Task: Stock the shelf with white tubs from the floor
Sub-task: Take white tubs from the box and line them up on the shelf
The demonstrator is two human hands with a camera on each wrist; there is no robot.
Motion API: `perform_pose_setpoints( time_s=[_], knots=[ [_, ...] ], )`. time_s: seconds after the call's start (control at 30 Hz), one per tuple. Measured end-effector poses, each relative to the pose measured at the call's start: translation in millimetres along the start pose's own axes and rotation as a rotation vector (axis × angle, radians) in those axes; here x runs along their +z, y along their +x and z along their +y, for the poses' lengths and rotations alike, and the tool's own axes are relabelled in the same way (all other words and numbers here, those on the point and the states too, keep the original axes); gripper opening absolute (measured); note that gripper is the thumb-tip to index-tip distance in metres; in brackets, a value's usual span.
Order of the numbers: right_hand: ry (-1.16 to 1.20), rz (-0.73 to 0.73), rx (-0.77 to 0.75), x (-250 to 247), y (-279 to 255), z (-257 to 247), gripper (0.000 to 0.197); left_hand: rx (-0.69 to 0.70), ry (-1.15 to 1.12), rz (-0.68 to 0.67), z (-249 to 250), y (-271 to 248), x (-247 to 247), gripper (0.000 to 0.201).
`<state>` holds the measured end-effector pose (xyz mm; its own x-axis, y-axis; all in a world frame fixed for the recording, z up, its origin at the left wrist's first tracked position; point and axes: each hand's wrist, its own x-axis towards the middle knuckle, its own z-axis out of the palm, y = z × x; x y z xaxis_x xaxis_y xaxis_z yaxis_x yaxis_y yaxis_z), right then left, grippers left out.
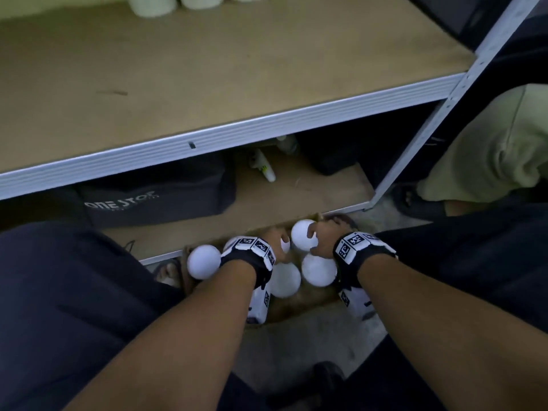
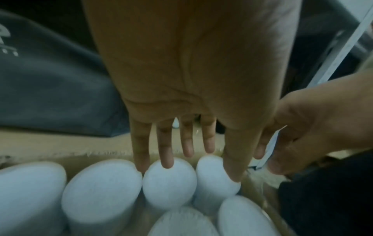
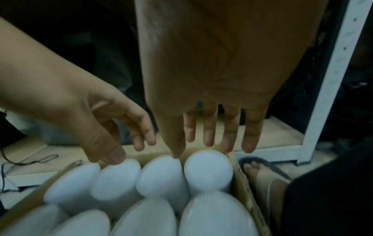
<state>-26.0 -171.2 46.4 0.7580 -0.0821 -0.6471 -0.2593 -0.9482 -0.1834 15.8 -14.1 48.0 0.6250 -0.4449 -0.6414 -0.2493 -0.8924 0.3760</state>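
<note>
Several white tubs stand packed in a cardboard box point(image 1: 296, 305) on the floor below the shelf. My left hand point(image 1: 278, 243) reaches down into it with straight fingers point(image 2: 166, 159) that touch one tub's lid point(image 2: 169, 186), and the thumb lies on the tub beside it point(image 2: 216, 178). My right hand point(image 1: 317, 235) spreads over the far right tub point(image 3: 209, 170); its fingers point(image 3: 229, 143) are straight behind the lid and the thumb dips between two tubs. Neither hand lifts anything. At the back of the wooden shelf board point(image 1: 207, 69) stand more white tubs point(image 1: 154, 4).
A dark bag point(image 1: 154, 200) lettered ONE STOP and a white bottle point(image 1: 264, 166) lie on the lowest shelf. The metal upright point(image 1: 430, 126) rises at the right. Beyond it is green clothing point(image 1: 489, 149). My sandalled feet point(image 1: 169, 271) flank the box.
</note>
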Motion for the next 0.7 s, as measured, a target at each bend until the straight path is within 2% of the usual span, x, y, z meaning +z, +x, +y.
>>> perform_pose_setpoints(
  time_s=[0.1,0.2,0.27,0.33,0.43,0.5,0.53,0.6,0.7],
  knots=[
    [0.017,-0.084,0.007,32.9,18.8,6.6,0.048,-0.039,0.106,-0.098,-8.4,21.7,30.5,0.065],
    [0.033,-0.100,0.015,62.7,33.0,12.7,0.054,-0.092,0.154,-0.176,-22.5,35.6,63.4,0.083],
    [0.009,-0.100,0.021,78.5,37.9,15.7,0.057,-0.096,0.180,-0.144,-29.0,38.2,81.3,0.089],
    [-0.028,-0.038,0.017,92.6,41.1,16.1,0.058,-0.086,0.197,-0.078,-30.4,37.9,96.5,0.090],
    [-0.111,0.045,0.032,106.0,41.3,12.2,0.045,-0.063,0.168,0.106,-28.1,39.9,115.6,0.087],
    [-0.126,0.041,0.076,111.2,39.8,9.9,0.038,-0.041,0.199,0.126,-25.4,42.8,123.6,0.086],
    [-0.147,0.069,0.077,114.0,39.9,10.4,0.040,-0.053,0.227,0.117,-24.0,44.8,127.6,0.088],
    [-0.149,0.066,0.061,114.9,42.1,10.1,0.048,-0.094,0.255,0.183,-22.4,48.9,133.5,0.095],
    [-0.029,0.024,0.099,113.9,45.5,13.7,0.059,-0.163,0.241,0.173,-32.9,60.9,148.6,0.097]
  ],
)
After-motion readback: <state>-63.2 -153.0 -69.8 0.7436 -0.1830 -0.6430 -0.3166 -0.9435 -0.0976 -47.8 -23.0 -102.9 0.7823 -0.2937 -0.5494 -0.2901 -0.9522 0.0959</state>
